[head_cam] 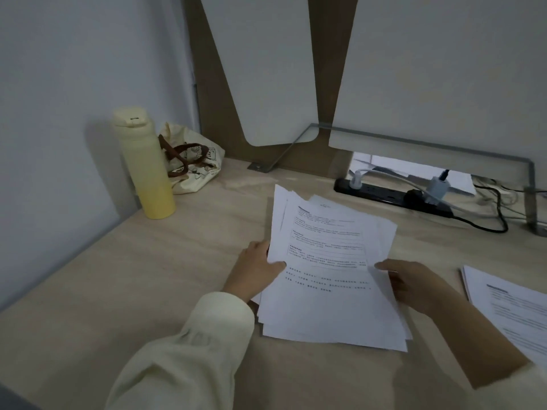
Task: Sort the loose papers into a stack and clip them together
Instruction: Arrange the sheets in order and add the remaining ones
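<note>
Head view: left hand [257,270] and right hand [414,285] both grip the uneven white printed-paper pile [325,232] mid-frame, edges unsquared, no clip visible, clipping pending.

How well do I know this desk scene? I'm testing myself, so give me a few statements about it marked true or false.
1. The left hand and right hand both grip the fanned papers. True.
2. The yellow flask lies on its side. False: the bottle stands upright.
3. A second pile of paper lies on the desk at the far right. True.
4. Nothing is plugged in at the back. False: plugs sit in the power strip.
</note>
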